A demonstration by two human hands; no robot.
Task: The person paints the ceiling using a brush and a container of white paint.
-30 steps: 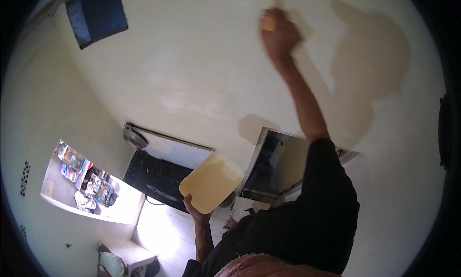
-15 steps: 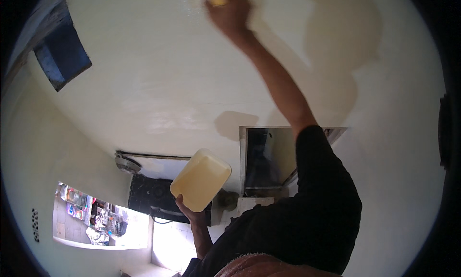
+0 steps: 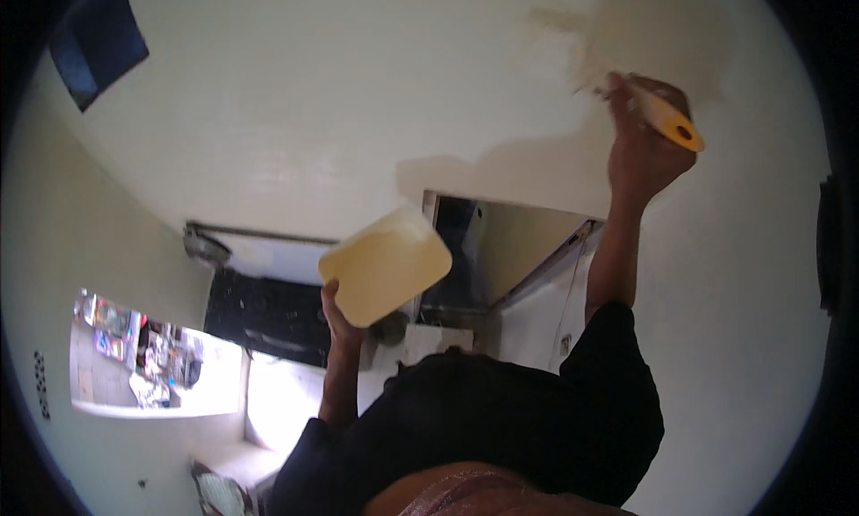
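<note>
My left hand (image 3: 338, 317) grips the near edge of a cream rectangular plastic tub (image 3: 386, 264), thumb over the rim. The tub is tilted with its open side toward me, and its inside looks pale yellow. Up at the right, my right hand (image 3: 646, 162) is closed round what looks like a paintbrush (image 3: 673, 124) with a yellow-orange handle that has a hole near its end. Its working end is mostly hidden by my fingers, close to the pale wall (image 3: 358, 86). Brownish shadow or damp-looking patches show on the wall above this hand.
A framed opening (image 3: 510, 256) is set in the wall below my right hand. Black stove-like surface (image 3: 268, 315) lies at the lower left, near a bright window opening (image 3: 161, 355) with goods behind it. A dark square recess (image 3: 103, 42) sits at the upper left.
My right hand has come down and to the right across the wall, with the paintbrush still in it. The tub has risen slightly and turned in my left hand. The whole view has shifted.
</note>
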